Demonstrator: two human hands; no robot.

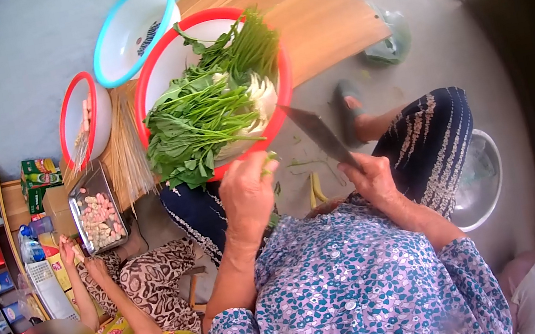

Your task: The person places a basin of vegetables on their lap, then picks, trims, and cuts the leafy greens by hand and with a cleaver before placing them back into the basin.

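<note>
Gripping knife [318,131] in right hand [374,180], fingers wrapped tight round handle. Blade slants forward and to the left, long axis running from right hand up toward right side of large red-rimmed bowl [210,15]; tip just at rim, can't tell if touching. Pinching small green piece [271,156] in left hand [247,195], thumb and fingers pressed together, most of it hidden by fingers. Held just off near rim, left of blade and apart from it. Left hand nearer to bowl, directly below its near edge; right hand farther back, to the right.

Piled in bowl: leafy greens [192,123] on left and near side, stems pointing right; pale vegetable [263,100] at right side; thin-stemmed bunch at far side. Nothing seen between green piece and blade, just open air over floor.

Around: bowl on wooden worktop [312,16], blue-rimmed basin [123,38] beyond, small red-rimmed basin [103,117] to left, thin sticks [127,141] between. Farther left, metal tray [98,179] with pink and pale pieces, near co-worker [136,333]. Beside right knee, metal basin [475,187].
</note>
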